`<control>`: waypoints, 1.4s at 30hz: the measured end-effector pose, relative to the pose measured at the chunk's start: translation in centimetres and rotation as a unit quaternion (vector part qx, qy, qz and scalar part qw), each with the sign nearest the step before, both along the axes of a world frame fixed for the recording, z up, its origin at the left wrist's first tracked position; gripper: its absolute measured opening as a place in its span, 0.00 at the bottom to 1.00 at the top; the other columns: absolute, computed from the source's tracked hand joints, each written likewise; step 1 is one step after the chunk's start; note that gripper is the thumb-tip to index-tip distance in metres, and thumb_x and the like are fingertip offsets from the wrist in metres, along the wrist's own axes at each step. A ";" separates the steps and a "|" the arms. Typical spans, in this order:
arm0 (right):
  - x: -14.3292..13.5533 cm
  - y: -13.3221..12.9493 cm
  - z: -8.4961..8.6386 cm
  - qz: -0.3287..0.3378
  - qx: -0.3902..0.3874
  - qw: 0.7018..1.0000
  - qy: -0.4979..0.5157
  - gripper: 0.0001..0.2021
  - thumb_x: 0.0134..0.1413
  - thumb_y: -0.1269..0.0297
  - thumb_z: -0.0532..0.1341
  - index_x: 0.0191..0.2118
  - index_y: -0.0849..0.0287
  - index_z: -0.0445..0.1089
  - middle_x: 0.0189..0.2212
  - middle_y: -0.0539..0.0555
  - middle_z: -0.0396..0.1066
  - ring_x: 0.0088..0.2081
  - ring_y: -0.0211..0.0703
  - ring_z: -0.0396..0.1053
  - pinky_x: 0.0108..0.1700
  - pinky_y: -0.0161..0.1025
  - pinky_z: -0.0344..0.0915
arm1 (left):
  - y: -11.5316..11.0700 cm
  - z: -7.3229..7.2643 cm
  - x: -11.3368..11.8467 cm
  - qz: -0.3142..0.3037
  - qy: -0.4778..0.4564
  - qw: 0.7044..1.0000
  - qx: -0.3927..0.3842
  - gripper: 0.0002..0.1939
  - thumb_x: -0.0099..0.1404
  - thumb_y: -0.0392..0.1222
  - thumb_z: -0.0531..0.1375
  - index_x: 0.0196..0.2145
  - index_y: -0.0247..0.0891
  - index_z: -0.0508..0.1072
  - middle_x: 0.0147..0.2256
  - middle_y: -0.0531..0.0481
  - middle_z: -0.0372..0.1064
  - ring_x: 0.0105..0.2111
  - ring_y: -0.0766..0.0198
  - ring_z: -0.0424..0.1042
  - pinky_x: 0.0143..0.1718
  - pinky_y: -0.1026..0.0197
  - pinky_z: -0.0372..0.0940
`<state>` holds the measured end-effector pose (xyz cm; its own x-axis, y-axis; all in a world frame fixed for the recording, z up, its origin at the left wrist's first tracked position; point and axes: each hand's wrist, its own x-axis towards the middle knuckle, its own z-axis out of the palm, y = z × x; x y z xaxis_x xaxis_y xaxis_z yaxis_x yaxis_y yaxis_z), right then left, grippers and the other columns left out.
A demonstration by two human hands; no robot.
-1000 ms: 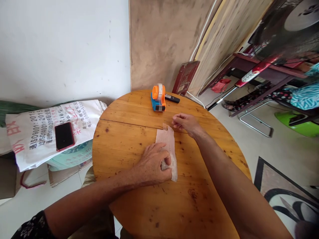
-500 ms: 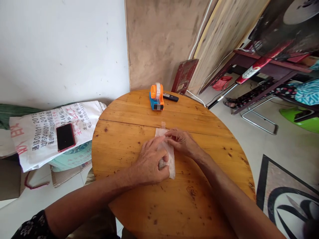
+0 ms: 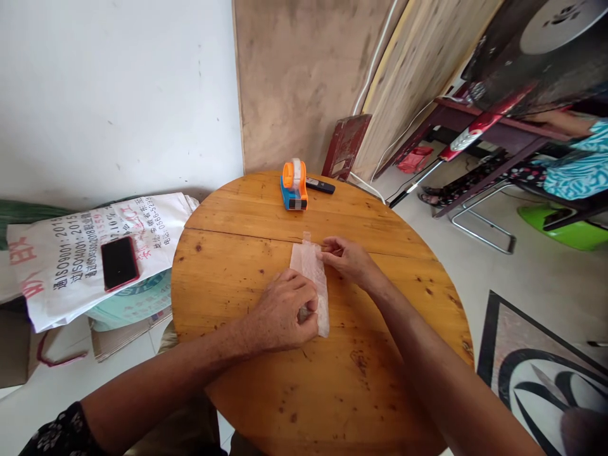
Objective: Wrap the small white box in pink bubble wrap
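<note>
The left grip hides part of the paper. The picture's edge cuts off the fan.

The hands number two: one left hand and one right hand. There is one round wooden table, one pale translucent wrap, one tape dispenser with one tape roll, one slim black object, one smartphone, one pedestal fan, and one other person.
</note>
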<state>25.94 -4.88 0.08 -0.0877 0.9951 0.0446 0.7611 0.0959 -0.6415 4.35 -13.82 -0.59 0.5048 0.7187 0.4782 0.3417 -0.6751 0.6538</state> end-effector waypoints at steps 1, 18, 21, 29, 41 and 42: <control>-0.2 0.3 0.0 0.004 -0.018 1.000 0.004 0.14 0.45 0.56 0.67 0.38 0.58 0.73 0.30 0.52 0.74 0.29 0.40 0.68 0.32 0.37 0.64 | 0.0 -0.1 0.0 -0.002 -0.001 1.000 -0.001 0.05 0.53 0.31 0.58 0.28 0.39 0.66 0.38 0.46 0.74 0.43 0.56 0.69 0.46 0.54 0.64; -3.9 0.1 0.1 -0.042 -0.029 0.997 -0.055 0.09 0.45 0.60 0.62 0.23 0.57 0.64 0.22 0.46 0.63 0.27 0.36 0.58 0.28 0.35 0.47 | -0.7 1.3 -0.3 0.038 0.119 0.990 0.070 0.04 0.58 0.34 0.59 0.33 0.38 0.71 0.38 0.48 0.76 0.41 0.54 0.67 0.43 0.52 0.63; -4.2 -0.2 0.2 -0.054 -0.022 0.995 -0.076 0.09 0.46 0.60 0.62 0.24 0.57 0.65 0.22 0.47 0.64 0.28 0.38 0.59 0.29 0.36 0.47 | -1.2 2.2 -0.3 0.036 0.198 0.978 0.062 0.12 0.60 0.35 0.59 0.43 0.37 0.72 0.39 0.47 0.76 0.41 0.53 0.67 0.43 0.50 0.65; -3.8 0.0 0.4 -0.012 -0.042 0.981 0.190 0.13 0.38 0.57 0.63 0.21 0.56 0.59 0.19 0.44 0.57 0.25 0.35 0.54 0.28 0.35 0.50 | -2.5 1.9 0.2 0.064 0.203 0.977 0.015 0.13 0.65 0.31 0.53 0.43 0.38 0.73 0.46 0.46 0.74 0.46 0.56 0.71 0.50 0.53 0.68; -3.7 -2.6 5.0 0.102 -0.078 0.951 0.283 0.16 0.38 0.54 0.66 0.24 0.56 0.60 0.19 0.45 0.61 0.22 0.34 0.58 0.26 0.34 0.56 | -2.6 1.0 0.3 0.112 0.153 0.981 0.026 0.14 0.63 0.31 0.56 0.44 0.40 0.76 0.48 0.45 0.74 0.46 0.55 0.72 0.49 0.53 0.69; -3.7 -2.5 4.8 0.097 -0.059 0.956 0.270 0.15 0.39 0.55 0.65 0.24 0.56 0.59 0.19 0.44 0.61 0.22 0.34 0.58 0.26 0.34 0.56 | -2.6 1.0 0.3 0.121 0.156 0.979 0.042 0.15 0.63 0.31 0.56 0.44 0.39 0.77 0.49 0.44 0.73 0.46 0.55 0.72 0.49 0.52 0.69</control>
